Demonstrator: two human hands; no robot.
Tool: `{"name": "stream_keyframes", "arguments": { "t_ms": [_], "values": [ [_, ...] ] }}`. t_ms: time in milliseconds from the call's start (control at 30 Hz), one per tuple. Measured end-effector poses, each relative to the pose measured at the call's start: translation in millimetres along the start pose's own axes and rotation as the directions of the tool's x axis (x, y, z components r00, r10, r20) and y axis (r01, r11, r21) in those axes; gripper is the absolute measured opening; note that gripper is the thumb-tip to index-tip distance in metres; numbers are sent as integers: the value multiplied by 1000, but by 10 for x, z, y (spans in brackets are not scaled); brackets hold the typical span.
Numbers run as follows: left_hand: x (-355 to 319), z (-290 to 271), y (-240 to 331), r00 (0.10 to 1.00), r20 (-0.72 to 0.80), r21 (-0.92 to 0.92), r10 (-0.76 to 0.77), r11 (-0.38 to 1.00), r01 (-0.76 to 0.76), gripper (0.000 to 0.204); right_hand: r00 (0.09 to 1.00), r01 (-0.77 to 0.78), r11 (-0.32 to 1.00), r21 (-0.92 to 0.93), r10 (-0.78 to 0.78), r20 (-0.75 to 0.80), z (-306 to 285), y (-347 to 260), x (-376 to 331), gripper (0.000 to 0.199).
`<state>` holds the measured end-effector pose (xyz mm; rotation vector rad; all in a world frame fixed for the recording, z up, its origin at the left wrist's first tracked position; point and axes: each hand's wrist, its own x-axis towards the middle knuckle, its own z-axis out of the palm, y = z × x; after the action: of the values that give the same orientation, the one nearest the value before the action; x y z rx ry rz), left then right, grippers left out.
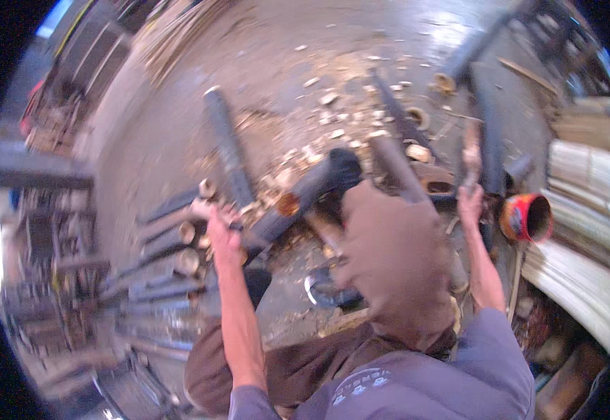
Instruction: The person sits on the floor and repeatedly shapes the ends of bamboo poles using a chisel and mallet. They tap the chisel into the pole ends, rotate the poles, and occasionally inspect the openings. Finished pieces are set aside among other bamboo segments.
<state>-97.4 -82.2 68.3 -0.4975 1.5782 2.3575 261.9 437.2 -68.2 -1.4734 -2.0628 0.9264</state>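
Holds the left hand [224,234] by the near end of a dark pole [308,190] with an orange patch [288,204], too blurred to tell whether touching. Grips a blurred tool [472,150] in the right hand [469,203], near a red can [514,217]. Wears brown trousers [396,259]. Faces scattered chips [329,98] on the floor [263,42], with pale-ended poles [168,240] lying leftward, pale boards [585,255] rightward.

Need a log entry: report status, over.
Right hand holding blurred tool. Left hand near dark pole, grip unclear. Pole slanted, orange patch showing. Wood chips beside it.
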Motion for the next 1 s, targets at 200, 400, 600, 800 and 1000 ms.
{"name": "stream_keyframes", "arguments": {
  "t_ms": [200, 400, 600, 800, 1000],
  "values": [
    [73, 391, 125, 993, 87, -359, -79, 928, 105, 21, 874, -375, 927, 25, 344, 342, -212, 393, 770, 59],
    [-63, 745, 191, 990, 129, -375, 48, 927, 4, 31, 889, -266, 823, 501, 9, 458, -672, -119, 885, 45],
    [-158, 1006, -63, 884, 131, 43, 448, 889, -457, 24, 913, -185, 711, 678, -130, 386, -1772, -1756, 6, 36],
    [-643, 1628, -637, 705, 354, 275, 614, 652, -706, 47, 932, 349, 643, 681, -315, -180, -2132, -3525, -805, 38],
    [-746, 1486, -1322, 499, 598, 395, 627, 311, -864, 25, 805, 437, 400, 805, -574, -151, -1827, -3582, -1372, 38]
  ]
}}
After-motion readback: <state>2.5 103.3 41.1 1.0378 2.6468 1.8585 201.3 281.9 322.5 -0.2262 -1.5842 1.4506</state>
